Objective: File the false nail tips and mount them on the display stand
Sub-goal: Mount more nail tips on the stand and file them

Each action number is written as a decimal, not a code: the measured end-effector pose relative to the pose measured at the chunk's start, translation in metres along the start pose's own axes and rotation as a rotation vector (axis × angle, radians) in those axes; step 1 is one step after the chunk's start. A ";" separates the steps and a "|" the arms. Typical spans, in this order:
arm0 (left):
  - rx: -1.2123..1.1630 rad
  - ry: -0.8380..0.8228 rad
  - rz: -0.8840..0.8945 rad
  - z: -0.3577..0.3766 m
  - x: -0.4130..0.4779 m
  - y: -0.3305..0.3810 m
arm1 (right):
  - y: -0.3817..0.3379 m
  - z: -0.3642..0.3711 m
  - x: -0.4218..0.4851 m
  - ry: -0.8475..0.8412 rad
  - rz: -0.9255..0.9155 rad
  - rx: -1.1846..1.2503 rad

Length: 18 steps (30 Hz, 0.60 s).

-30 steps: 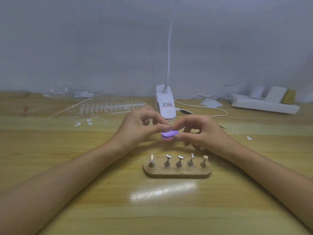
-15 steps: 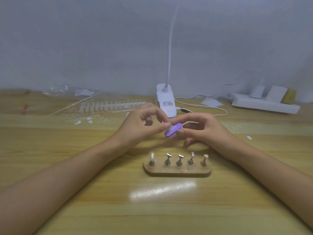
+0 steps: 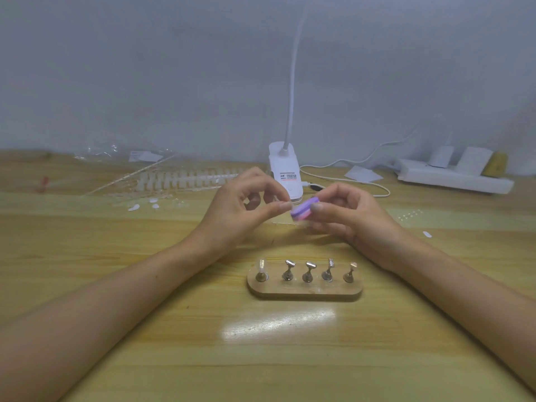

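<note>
Whether a nail tip is pinched in the curled left hand (image 3: pixel 240 208) cannot be told, while the purple file block (image 3: pixel 304 209) is gripped by the right hand (image 3: pixel 351 217) beyond the display stand (image 3: pixel 304 290), and any tip could be flicked away by excess pressure.

- Small nail-craft work desk; home or studio, not to be told apart.
- Pale wooden tabletop (image 3: pixel 116 285) set against a bare grey-white wall (image 3: pixel 145 68).
- White clip-on lamp (image 3: pixel 285 175) on a flexible neck at the back, white power strip (image 3: pixel 452 178) off to its right.
- Strips of clear false nail tips (image 3: pixel 185 178) and a crumpled plastic bag (image 3: pixel 101 150) at the far left.
- Wooden display stand (image 3: pixel 304 291) with five metal holders in front.
</note>
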<state>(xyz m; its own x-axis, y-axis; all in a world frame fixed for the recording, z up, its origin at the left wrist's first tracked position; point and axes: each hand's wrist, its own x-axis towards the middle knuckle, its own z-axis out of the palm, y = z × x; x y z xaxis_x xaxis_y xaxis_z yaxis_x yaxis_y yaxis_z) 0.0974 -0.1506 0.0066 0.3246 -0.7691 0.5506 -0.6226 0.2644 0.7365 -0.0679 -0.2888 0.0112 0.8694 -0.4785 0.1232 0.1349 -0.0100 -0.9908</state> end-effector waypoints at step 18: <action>-0.004 -0.044 0.012 0.001 -0.001 -0.001 | 0.001 0.003 0.001 0.021 -0.022 -0.003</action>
<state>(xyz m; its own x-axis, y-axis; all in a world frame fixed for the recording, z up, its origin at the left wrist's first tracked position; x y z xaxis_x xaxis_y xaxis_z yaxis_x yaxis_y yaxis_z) 0.0970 -0.1509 0.0051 0.2856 -0.7905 0.5418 -0.6235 0.2760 0.7314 -0.0655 -0.2863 0.0103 0.8561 -0.4966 0.1434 0.1523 -0.0228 -0.9881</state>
